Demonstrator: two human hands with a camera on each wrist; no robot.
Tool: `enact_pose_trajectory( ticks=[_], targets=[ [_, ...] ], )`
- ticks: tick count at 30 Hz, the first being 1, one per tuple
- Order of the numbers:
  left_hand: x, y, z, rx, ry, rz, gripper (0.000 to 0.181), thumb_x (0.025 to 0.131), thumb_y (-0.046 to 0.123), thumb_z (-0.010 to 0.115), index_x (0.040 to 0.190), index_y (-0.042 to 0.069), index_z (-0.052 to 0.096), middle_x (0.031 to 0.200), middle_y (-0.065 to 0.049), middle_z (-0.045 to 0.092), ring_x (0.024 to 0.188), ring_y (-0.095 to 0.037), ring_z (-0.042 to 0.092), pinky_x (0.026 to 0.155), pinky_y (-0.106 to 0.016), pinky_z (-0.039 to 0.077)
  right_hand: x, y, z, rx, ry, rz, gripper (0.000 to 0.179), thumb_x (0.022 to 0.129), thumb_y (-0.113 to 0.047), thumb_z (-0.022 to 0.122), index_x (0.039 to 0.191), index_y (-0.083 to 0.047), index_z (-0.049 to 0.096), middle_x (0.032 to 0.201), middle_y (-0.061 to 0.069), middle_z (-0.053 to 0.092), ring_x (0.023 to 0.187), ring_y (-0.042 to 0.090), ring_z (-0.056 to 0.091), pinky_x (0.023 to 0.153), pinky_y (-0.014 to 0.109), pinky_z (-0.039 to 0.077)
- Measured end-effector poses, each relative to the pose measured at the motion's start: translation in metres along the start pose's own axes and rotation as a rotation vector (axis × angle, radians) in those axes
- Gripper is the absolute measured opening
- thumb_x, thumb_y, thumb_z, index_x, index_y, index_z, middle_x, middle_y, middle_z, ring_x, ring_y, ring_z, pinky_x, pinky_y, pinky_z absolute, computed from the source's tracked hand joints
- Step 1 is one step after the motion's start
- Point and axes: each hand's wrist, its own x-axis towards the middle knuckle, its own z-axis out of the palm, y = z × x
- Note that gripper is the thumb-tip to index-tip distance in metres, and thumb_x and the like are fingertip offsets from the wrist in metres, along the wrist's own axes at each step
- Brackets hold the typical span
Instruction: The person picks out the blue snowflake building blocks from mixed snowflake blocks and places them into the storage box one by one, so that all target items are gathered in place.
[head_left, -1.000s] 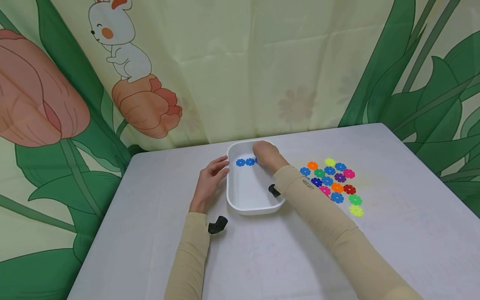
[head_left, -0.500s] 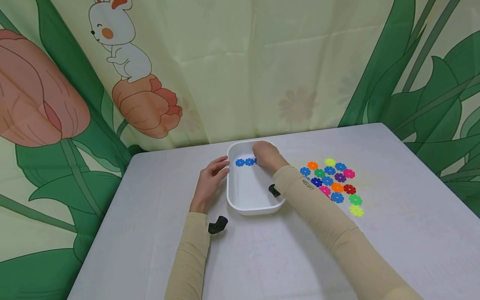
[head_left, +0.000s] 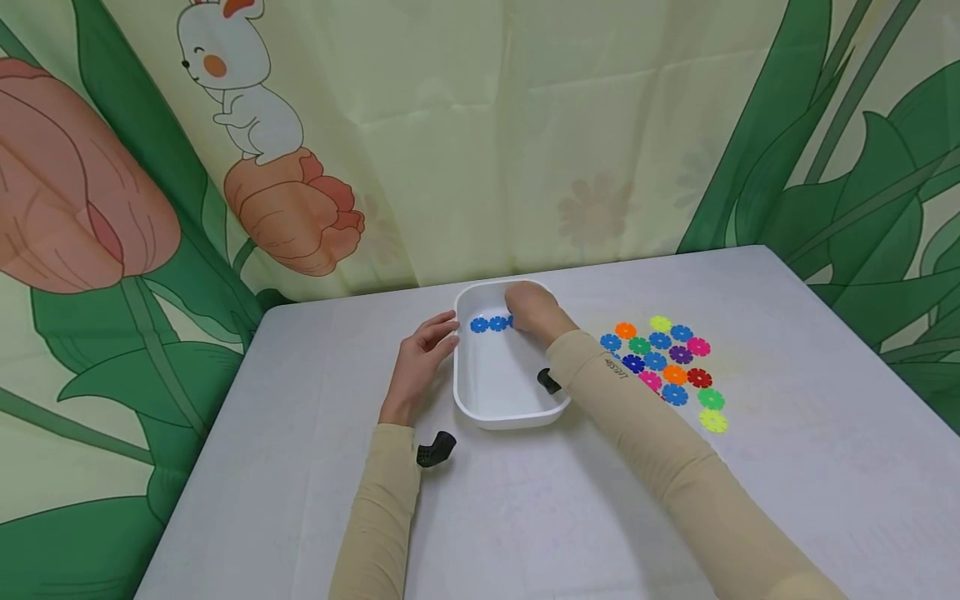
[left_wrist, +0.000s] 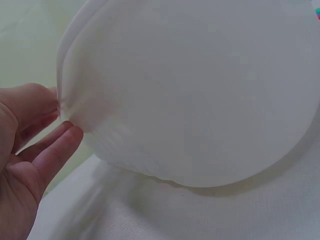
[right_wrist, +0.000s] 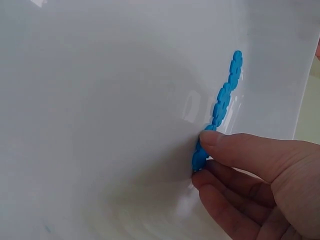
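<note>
With my right hand [head_left: 534, 310], the nearer one, I pinch the right end of a chain of blue, flower-shaped plastic discs [right_wrist: 221, 105] inside the white, round-cornered tray [head_left: 502, 379], the chain's long axis running leftward toward my left hand [head_left: 416, 364], whose relaxed fingers touch the tray's left wall.

Three views share the tray [head_left: 495, 383]
</note>
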Motion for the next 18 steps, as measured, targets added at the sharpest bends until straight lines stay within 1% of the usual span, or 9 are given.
enact_pose_trajectory(
  ticks=[6, 10, 13, 15, 18],
  targets=[
    [0.000, 0.001, 0.000, 0.007, 0.006, -0.008, 0.031, 0.094, 0.020, 0.067, 0.122, 0.009, 0.069, 0.137, 0.010, 0.054, 0.130, -0.016, 0.049, 0.107, -0.036, 0.042, -0.001, -0.001, 0.000, 0.008, -0.002, 0.001, 0.008, 0.087, -0.005, 0.068, 0.094, -0.001, 0.067, 0.093, 0.011, 0.068, 0.085, 0.024, 0.059, 0.087, 0.037, 0.052],
    [0.000, 0.000, 0.000, 0.001, 0.005, -0.007, 0.031, 0.094, 0.019, 0.067, 0.122, 0.008, 0.068, 0.137, 0.010, 0.054, 0.130, -0.016, 0.049, 0.107, -0.036, 0.042, -0.002, -0.001, -0.001, 0.030, -0.013, 0.009, 0.010, 0.087, -0.006, 0.068, 0.096, -0.001, 0.067, 0.095, 0.011, 0.067, 0.085, 0.024, 0.058, 0.087, 0.037, 0.052],
    [0.000, -0.001, 0.000, 0.004, 0.003, -0.007, 0.032, 0.094, 0.019, 0.067, 0.123, 0.007, 0.068, 0.137, 0.010, 0.054, 0.130, -0.016, 0.049, 0.107, -0.037, 0.042, -0.002, 0.001, -0.003, 0.085, -0.031, 0.029, 0.012, 0.087, -0.005, 0.067, 0.099, 0.000, 0.067, 0.098, 0.012, 0.067, 0.087, 0.024, 0.058, 0.085, 0.038, 0.052],
    [0.000, -0.001, 0.001, 0.011, 0.003, -0.011, 0.033, 0.094, 0.020, 0.067, 0.124, 0.008, 0.067, 0.138, 0.011, 0.054, 0.130, -0.016, 0.049, 0.107, -0.037, 0.043, -0.003, 0.003, -0.005, 0.130, -0.039, 0.037, 0.017, 0.088, -0.005, 0.068, 0.104, 0.000, 0.067, 0.103, 0.012, 0.067, 0.091, 0.025, 0.059, 0.087, 0.039, 0.052],
    [0.000, -0.001, 0.000, 0.013, 0.002, -0.011, 0.032, 0.094, 0.020, 0.067, 0.124, 0.008, 0.068, 0.138, 0.011, 0.053, 0.130, -0.016, 0.049, 0.106, -0.037, 0.043, -0.004, 0.007, -0.011, 0.248, -0.046, 0.043, 0.026, 0.088, -0.007, 0.069, 0.113, 0.001, 0.068, 0.111, 0.014, 0.066, 0.099, 0.027, 0.058, 0.092, 0.041, 0.050]
  ],
)
